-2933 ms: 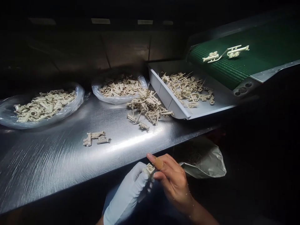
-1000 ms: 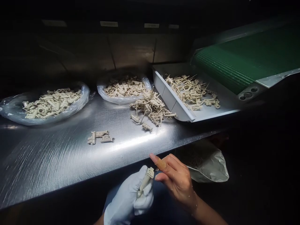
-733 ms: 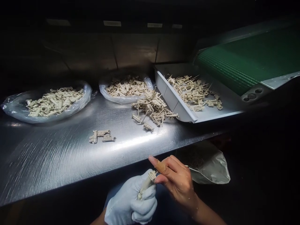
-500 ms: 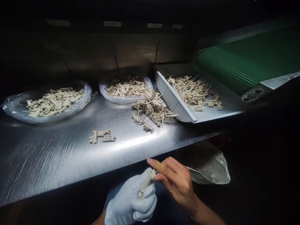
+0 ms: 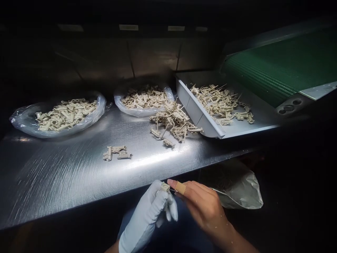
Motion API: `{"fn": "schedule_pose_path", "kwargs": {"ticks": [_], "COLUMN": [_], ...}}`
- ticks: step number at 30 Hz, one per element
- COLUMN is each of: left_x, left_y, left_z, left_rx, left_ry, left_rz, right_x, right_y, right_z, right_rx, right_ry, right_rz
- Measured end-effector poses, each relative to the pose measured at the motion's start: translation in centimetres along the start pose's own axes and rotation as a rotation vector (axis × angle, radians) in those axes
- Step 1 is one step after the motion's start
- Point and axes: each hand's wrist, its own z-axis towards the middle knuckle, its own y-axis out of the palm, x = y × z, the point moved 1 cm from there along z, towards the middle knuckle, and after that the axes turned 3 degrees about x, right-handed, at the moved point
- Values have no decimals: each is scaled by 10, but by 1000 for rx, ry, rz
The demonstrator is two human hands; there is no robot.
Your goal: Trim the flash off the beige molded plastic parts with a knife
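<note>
- Pinches a cream part [image 5: 165, 187] between thumb and fingers of the white-gloved left hand [image 5: 147, 211], just off the near edge of the metal table [image 5: 79, 175]; shows one end of it above the glove.
- Holds the bare right hand [image 5: 206, 203] just beside the part, index finger stretched toward it and bound with a tan wrap [image 5: 180, 188]; cannot tell whether pinching anything.
- Shows a crumpled bag [image 5: 244, 196] below the table edge, right of the right hand.
- Shows a small group of loose parts [image 5: 119, 150] on the table; farther back, a tangled pile [image 5: 176, 121] with thin stems.
- Shows, behind these, a left plastic bag [image 5: 101, 107] and a middle plastic bag [image 5: 135, 111], both full of similar parts.
- Shows a grey tray [image 5: 198, 112] right of the pile, with stemmed parts inside.
- Shows a green belt [image 5: 284, 65] above the tray's right side.
</note>
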Motion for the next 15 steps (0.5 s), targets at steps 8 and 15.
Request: {"fn": "schedule_pose_path", "kwargs": {"ticks": [8, 15], "left_x": [-10, -1], "left_y": [-13, -14], "left_z": [-6, -10], "left_rx": [119, 123], "left_ry": [237, 288], "left_rz": [211, 381], "right_x": [2, 7], "right_y": [-4, -4], "right_z": [1, -4], "right_rx": [-95, -72], "right_ry": [49, 318], "right_rz": [87, 263]}}
